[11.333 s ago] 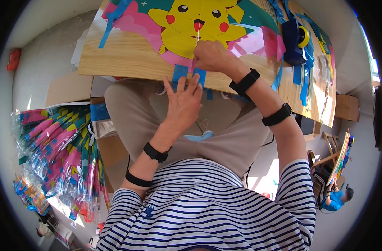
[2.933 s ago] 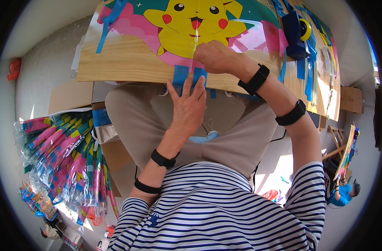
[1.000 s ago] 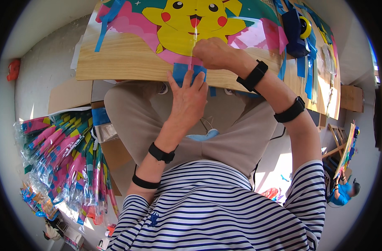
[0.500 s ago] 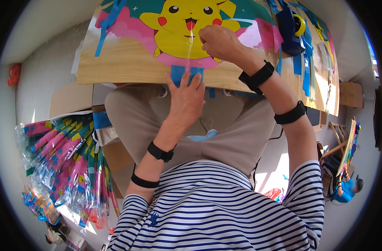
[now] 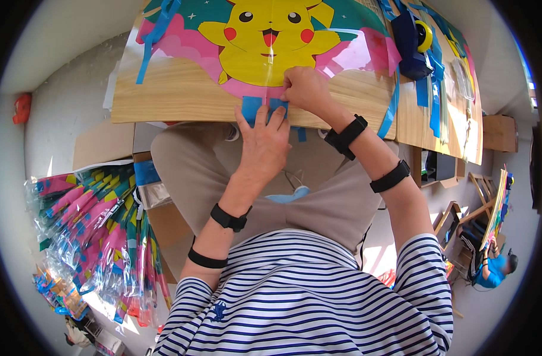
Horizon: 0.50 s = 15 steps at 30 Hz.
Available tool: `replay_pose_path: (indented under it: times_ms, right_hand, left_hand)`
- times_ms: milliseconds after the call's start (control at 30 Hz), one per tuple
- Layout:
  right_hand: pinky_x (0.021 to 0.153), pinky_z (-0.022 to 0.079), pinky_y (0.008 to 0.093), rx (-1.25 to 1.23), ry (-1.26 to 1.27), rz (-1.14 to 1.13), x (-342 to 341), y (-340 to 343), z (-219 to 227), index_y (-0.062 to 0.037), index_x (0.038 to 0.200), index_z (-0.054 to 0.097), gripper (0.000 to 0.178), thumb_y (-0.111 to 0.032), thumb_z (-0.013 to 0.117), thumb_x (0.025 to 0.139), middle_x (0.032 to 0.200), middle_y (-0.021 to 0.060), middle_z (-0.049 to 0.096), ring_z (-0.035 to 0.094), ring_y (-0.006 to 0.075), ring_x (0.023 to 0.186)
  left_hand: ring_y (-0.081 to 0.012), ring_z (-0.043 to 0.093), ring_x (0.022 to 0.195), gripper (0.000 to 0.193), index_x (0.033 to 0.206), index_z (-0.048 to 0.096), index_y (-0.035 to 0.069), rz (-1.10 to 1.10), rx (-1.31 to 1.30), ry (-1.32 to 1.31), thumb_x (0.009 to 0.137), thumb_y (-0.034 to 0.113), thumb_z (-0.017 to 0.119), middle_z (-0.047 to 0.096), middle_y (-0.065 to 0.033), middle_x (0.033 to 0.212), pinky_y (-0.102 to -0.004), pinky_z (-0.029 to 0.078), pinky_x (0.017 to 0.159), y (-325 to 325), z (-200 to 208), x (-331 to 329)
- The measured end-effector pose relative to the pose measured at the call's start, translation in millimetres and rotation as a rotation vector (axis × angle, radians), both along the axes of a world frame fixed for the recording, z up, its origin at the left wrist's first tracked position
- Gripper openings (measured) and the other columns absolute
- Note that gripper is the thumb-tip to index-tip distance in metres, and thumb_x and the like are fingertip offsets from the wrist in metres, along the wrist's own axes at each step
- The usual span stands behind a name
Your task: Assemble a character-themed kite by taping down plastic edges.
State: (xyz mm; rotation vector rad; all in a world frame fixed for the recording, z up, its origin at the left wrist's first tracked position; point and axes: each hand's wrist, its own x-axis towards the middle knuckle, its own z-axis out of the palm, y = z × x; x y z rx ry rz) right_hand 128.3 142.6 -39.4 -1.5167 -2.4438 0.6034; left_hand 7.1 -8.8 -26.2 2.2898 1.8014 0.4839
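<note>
A printed film sheet [image 5: 259,68] with a yellow cartoon character on pink and green lies on the wooden board [image 5: 164,98] in front of me. At its near edge sits a flat blue piece [image 5: 251,105], close to the board's front edge. My left hand [image 5: 265,142] rests on that piece, fingers spread and stretched out. Beside its right side, my right hand [image 5: 308,92] is closed at the lower edge of the printed sheet. Its fingers are curled together, and whatever they may pinch is hidden.
A dark blue tape dispenser [image 5: 409,50] stands at the sheet's right, with blue strips [image 5: 391,113] around it. Bagged colourful film pieces [image 5: 99,231] are heaped at lower left near a cardboard box [image 5: 105,142]. Another person [image 5: 490,270] sits far right.
My right hand has come down from the middle of the printed figure to the sheet's near edge, next to my left hand. The left hand stays on the blue piece.
</note>
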Motion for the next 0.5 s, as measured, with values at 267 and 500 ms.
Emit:
replay_pose_path:
  times_ms: [267, 500]
  right_hand:
    - [0.066, 0.052, 0.0451, -0.049, 0.028, -0.1, 4, 2, 3, -0.0058, 0.073, 0.069, 0.022, -0.022, 0.085, 0.069, 0.075, 0.0134, 0.071, 0.069, 0.0344, 0.077]
    - [0.065, 0.051, 0.0456, -0.018, 0.082, -0.061, 1, -17, 5, -0.0035, 0.075, 0.068, 0.024, -0.022, 0.084, 0.072, 0.075, 0.0169, 0.07, 0.068, 0.0369, 0.075]
  left_hand:
    - [-0.0309, 0.045, 0.132, 0.052, 0.116, 0.064, 0.002, 0.003, -0.006, 0.008, 0.071, 0.017, 0.084, 0.052, -0.007, 0.142, -0.0765, 0.022, 0.109, -1, -2, 0]
    - [-0.0304, 0.043, 0.136, 0.05, 0.114, 0.065, 0.002, 0.022, -0.003, -0.008, 0.071, 0.017, 0.084, 0.052, -0.0074, 0.143, -0.0782, 0.021, 0.109, -5, -6, 0]
